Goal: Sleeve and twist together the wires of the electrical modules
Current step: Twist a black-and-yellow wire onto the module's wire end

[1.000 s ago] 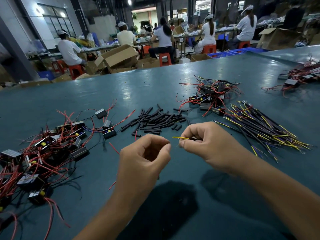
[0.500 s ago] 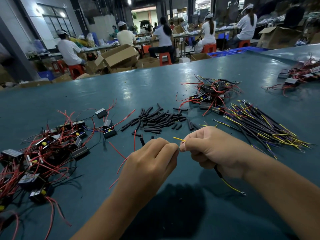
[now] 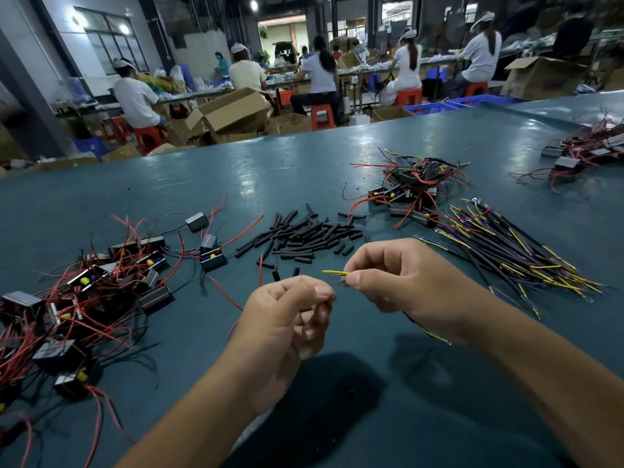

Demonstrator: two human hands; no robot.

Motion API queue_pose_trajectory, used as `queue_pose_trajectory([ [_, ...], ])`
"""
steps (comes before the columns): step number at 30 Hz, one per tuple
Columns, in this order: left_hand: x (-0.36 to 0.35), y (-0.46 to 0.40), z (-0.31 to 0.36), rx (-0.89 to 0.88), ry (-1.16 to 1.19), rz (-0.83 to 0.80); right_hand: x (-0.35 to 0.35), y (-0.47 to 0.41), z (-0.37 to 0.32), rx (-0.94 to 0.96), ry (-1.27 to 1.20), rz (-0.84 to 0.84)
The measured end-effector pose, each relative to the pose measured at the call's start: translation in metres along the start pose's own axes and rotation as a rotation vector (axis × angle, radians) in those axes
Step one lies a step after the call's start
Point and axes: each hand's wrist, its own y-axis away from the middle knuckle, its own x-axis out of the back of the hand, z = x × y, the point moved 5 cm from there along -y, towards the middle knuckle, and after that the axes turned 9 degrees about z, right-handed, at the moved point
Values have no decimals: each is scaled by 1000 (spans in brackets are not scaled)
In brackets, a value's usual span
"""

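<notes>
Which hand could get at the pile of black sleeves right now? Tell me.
Neither, probably, without letting go first. The pile of black sleeves lies unobstructed just beyond both hands, but the left hand pinches something small and the right hand pinches a yellow wire.

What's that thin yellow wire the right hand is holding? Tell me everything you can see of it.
The yellow wire is thin, with what looks like plastic insulation. Its short free end pokes out leftward, almost level, from the right hand, pinched between thumb and forefinger. It hangs in the air above the teal table, its tip pointing past the left hand without touching it. A dark and yellow lead trails from under the right hand; whether it is the same wire is unclear.
</notes>
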Motion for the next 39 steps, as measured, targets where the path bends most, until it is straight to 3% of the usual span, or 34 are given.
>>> queue_pose_trajectory([
  [9,4,0,8,-243,-63,97,0,0,2,-3,-21,-8],
  [16,4,0,2,-189,3,131,-1,-1,3,41,40,-10],
  [20,5,1,7,-245,-35,159,2,-5,6,47,20,58],
  [23,16,3,24,-394,-69,190,10,-10,11,30,-26,149],
  [26,33,12,57,-693,-51,207,15,-13,17,24,-29,229],
  [28,53,14,78,-882,-39,310,15,-15,21,38,17,264],
  [30,73,7,88,-951,-71,418,13,-15,27,46,43,291],
  [34,93,-21,71,-782,-214,451,9,-15,36,47,37,318],
  [39,88,-39,42,-545,-413,280,5,-13,37,113,80,322],
])
